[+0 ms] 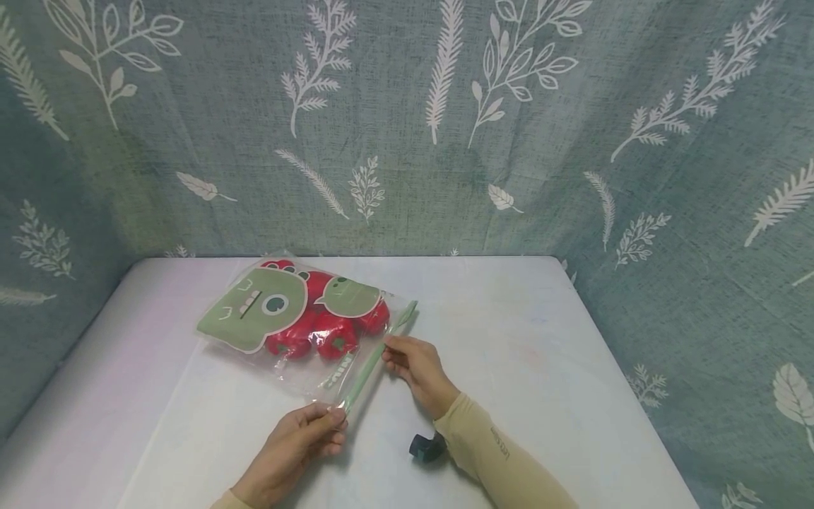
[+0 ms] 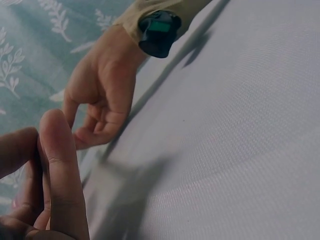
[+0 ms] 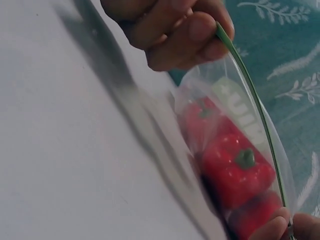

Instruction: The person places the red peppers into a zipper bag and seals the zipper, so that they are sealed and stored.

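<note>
A clear zip bag (image 1: pixel 254 311) with green cartoon monster prints lies tilted on the table, holding several red bell peppers (image 1: pixel 335 337). Its green zip edge (image 1: pixel 364 378) faces right. My left hand (image 1: pixel 294 444) pinches the near end of that edge between thumb and fingers. Farther up, around the middle of the same strip, my right hand (image 1: pixel 416 369) pinches it. In the right wrist view the green strip (image 3: pixel 260 107) bows between both hands, and peppers (image 3: pixel 237 170) show through the plastic. From the left wrist view the bag is mostly hidden behind the fingers (image 2: pixel 60 170).
A white cloth covers the table (image 1: pixel 509 339). Green-blue curtains (image 1: pixel 407 127) with white leaf prints hang behind and at both sides. A dark wrist-worn device (image 1: pixel 427 448) shows beside the right sleeve (image 1: pixel 496 452).
</note>
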`<action>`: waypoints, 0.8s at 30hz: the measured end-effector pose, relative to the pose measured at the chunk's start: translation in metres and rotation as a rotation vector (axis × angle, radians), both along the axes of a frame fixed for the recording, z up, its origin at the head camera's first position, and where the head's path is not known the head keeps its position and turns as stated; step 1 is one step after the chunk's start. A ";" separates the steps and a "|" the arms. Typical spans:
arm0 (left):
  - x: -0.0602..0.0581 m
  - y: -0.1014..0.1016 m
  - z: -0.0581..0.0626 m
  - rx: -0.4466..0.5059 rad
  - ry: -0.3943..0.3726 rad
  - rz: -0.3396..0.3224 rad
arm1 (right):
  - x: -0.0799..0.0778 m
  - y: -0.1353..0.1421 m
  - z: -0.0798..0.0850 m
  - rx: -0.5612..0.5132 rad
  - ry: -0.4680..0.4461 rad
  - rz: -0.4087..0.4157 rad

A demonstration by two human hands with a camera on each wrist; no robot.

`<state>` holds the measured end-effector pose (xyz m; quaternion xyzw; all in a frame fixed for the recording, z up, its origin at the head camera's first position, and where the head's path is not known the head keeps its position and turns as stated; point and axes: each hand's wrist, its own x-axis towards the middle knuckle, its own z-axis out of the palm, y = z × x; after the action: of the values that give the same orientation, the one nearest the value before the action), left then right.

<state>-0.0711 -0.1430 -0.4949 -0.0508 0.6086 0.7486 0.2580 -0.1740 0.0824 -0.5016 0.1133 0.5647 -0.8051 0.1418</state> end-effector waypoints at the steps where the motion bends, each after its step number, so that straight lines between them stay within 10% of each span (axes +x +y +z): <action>1: 0.000 0.000 0.000 0.001 -0.003 0.000 | -0.001 0.001 0.001 0.001 0.000 -0.002; 24: 0.002 -0.001 -0.001 0.022 0.002 -0.008 | -0.038 0.011 0.009 0.048 -0.003 -0.102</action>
<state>-0.0687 -0.1437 -0.4956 -0.0449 0.6007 0.7544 0.2608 -0.2120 0.0935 -0.4924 0.1466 0.5770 -0.7974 0.0988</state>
